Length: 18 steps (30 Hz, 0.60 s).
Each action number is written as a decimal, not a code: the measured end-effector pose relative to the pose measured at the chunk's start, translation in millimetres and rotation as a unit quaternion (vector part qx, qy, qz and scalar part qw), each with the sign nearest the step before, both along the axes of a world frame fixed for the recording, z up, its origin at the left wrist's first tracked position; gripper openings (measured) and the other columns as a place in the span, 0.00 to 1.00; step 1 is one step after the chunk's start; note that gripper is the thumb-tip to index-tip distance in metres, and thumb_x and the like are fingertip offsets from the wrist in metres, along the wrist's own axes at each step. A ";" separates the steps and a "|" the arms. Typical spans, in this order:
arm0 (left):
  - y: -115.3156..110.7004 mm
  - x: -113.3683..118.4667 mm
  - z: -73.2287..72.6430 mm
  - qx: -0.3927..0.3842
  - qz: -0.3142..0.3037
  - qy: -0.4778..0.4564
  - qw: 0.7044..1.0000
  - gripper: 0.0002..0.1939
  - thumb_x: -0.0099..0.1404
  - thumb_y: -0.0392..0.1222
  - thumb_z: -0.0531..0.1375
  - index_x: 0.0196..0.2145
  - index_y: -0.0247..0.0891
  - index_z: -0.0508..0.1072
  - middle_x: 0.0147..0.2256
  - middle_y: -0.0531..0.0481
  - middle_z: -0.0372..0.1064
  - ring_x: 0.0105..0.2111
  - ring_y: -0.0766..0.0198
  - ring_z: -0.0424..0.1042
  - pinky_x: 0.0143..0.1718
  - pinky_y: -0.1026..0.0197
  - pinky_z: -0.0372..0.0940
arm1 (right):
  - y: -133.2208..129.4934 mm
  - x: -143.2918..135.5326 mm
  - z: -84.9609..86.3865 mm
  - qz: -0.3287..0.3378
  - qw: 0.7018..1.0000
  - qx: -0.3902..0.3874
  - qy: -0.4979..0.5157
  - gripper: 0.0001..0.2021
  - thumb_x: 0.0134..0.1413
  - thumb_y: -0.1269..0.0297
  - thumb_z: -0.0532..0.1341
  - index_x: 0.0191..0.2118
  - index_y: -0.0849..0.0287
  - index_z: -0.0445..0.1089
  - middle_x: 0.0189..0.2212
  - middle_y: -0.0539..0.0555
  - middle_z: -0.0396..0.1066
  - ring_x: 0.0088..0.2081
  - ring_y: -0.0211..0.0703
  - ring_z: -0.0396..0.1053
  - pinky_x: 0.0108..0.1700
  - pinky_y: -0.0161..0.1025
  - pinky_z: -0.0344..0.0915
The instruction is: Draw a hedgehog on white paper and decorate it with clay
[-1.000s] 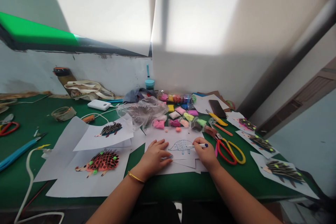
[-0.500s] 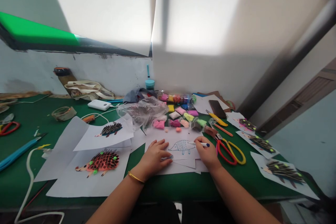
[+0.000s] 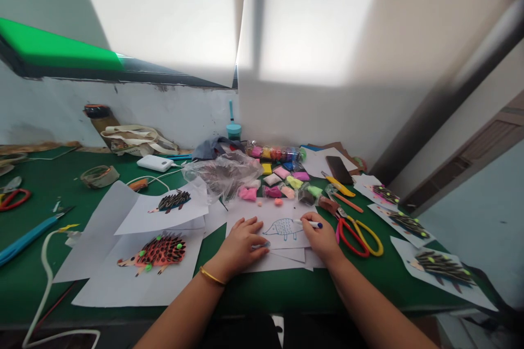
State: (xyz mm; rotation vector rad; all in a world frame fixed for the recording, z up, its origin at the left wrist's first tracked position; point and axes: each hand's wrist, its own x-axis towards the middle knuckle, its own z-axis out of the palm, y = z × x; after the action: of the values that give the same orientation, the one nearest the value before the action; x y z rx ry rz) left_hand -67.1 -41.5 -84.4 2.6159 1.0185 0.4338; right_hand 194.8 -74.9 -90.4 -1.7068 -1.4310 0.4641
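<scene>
A white sheet (image 3: 241, 210) lies in front of me with a blue outline drawing of a hedgehog (image 3: 283, 228), its body filled with small marks. My left hand (image 3: 244, 242) rests flat on the paper, fingers spread, left of the drawing's snout. Pinched in my right hand (image 3: 321, 237) is a white marker with a dark blue end (image 3: 314, 224), its tip at the upper right of the hedgehog's back. Small orange clay pieces (image 3: 279, 202) sit near the sheet's top edge.
Clay packets (image 3: 281, 173) and a plastic bag (image 3: 223, 174) lie behind the sheet. Scissors (image 3: 355, 235), a yellow cutter (image 3: 339, 185) and a phone (image 3: 339, 169) are at right. Decorated hedgehog sheets (image 3: 135, 289) flank both sides; a blue tool (image 3: 30, 237) lies far left.
My right hand and the marker have shifted slightly to the left along the hedgehog's back. My left hand has stayed in place.
</scene>
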 end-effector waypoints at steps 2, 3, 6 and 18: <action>0.0 -0.1 0.7 -0.002 0.000 0.002 1.000 0.10 0.62 0.47 0.64 0.42 0.50 0.79 0.59 0.48 0.65 0.62 0.45 0.58 0.62 0.39 0.49 | -1.0 -0.4 1.0 0.005 1.000 0.006 0.003 0.11 0.54 0.58 0.53 0.30 0.56 0.69 0.27 0.50 0.71 0.33 0.45 0.68 0.35 0.37 0.60; 0.0 -0.2 0.9 -0.002 -0.001 0.003 1.000 0.10 0.62 0.47 0.64 0.42 0.50 0.79 0.59 0.48 0.65 0.62 0.45 0.58 0.62 0.39 0.49 | -1.5 -0.6 1.5 0.002 1.000 0.011 0.003 0.11 0.54 0.58 0.53 0.30 0.56 0.69 0.27 0.50 0.71 0.33 0.45 0.68 0.35 0.37 0.59; 0.2 -0.1 0.7 -0.002 -0.001 0.003 1.000 0.10 0.62 0.47 0.64 0.42 0.50 0.80 0.59 0.48 0.65 0.62 0.45 0.58 0.62 0.39 0.49 | -2.7 -0.9 2.4 -0.022 1.000 0.012 -0.001 0.11 0.54 0.59 0.53 0.28 0.56 0.68 0.26 0.50 0.70 0.31 0.45 0.67 0.33 0.37 0.58; 0.4 0.3 -1.6 -0.001 -0.001 -0.001 1.000 0.10 0.62 0.47 0.64 0.42 0.49 0.80 0.59 0.47 0.65 0.62 0.46 0.59 0.62 0.39 0.49 | -1.6 -0.7 0.3 -0.012 1.000 -0.005 -0.001 0.09 0.52 0.61 0.53 0.27 0.55 0.68 0.25 0.49 0.70 0.31 0.45 0.67 0.33 0.37 0.58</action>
State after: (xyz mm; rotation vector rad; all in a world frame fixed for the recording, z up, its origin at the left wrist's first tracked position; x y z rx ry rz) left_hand -66.8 -41.1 -86.0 2.6139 1.0136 0.4351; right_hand 194.1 -76.5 -90.1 -1.7318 -1.4094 0.4579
